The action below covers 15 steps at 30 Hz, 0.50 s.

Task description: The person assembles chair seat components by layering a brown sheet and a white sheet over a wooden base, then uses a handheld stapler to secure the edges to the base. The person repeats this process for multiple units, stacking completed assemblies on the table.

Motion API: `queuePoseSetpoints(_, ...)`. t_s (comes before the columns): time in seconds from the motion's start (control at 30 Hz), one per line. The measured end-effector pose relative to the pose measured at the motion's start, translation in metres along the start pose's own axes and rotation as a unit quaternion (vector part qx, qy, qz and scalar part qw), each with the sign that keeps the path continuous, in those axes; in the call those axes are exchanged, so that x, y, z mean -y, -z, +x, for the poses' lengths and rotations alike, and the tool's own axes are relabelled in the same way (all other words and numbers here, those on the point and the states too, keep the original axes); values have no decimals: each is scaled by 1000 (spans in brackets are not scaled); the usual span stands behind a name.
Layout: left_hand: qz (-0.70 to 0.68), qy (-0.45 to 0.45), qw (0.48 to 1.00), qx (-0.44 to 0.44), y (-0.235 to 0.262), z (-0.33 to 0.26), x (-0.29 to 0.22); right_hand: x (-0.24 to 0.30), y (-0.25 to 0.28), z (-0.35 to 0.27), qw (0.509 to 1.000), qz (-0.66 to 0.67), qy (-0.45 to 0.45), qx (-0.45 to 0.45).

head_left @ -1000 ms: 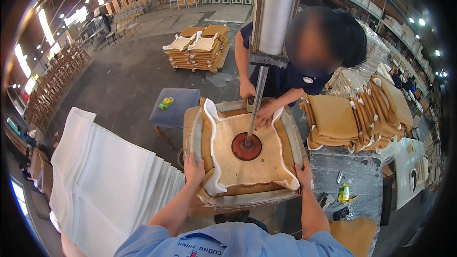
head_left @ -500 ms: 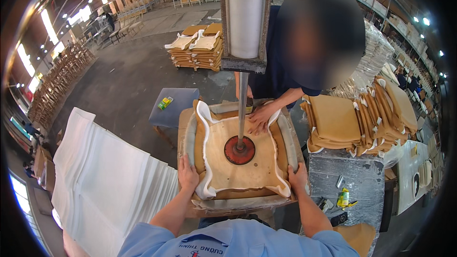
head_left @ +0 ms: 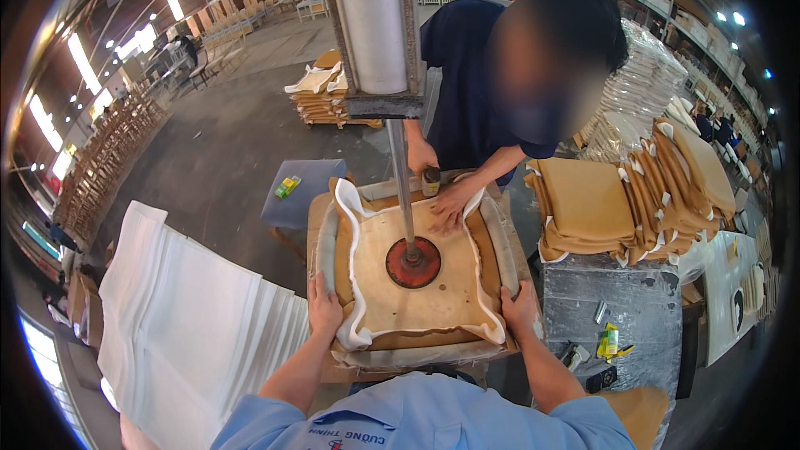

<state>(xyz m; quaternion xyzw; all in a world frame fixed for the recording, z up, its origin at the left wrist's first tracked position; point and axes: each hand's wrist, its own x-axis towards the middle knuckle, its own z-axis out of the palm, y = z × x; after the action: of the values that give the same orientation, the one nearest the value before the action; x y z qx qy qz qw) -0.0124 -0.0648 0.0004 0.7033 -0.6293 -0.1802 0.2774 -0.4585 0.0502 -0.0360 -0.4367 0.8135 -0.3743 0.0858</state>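
A square wooden seat panel (head_left: 396,304), ringed by tan cover material and white padding (head_left: 357,237), lies underside up inside a grey padded frame (head_left: 329,242). At its middle, a round red press foot (head_left: 414,264) on a metal rod bears down on the wood. My left hand (head_left: 324,304) grips the frame's left side near the front corner. Opposite, my right hand (head_left: 521,310) is wrapped round the right side. Across from me, a co-worker's hand (head_left: 454,204) lies on the panel's far edge; the other holds a dark tool (head_left: 430,182), partly hidden.
White foam sheets (head_left: 192,300) fan out at left, below a blue padded stool (head_left: 304,190). To the right, tan seat covers (head_left: 587,204) are piled beside a plastic-wrapped table (head_left: 612,300) with small tools. The press cylinder (head_left: 375,25) hangs overhead.
My view has shifted slightly, so the press column stands further left in it. The co-worker's holding hand and tool show more clearly. Both my hands keep their places on the frame.
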Motion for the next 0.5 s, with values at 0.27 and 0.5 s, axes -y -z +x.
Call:
queuePoseSetpoints(0.27, 13, 11, 1000, 19, 5, 1, -6, 4, -1, -7, 1000, -3, -27, 1)
queuePoseSetpoints(0.5, 15, -14, 999, 30, 4, 6, -13, -4, 0, -9, 1000, 13, -18, -6)
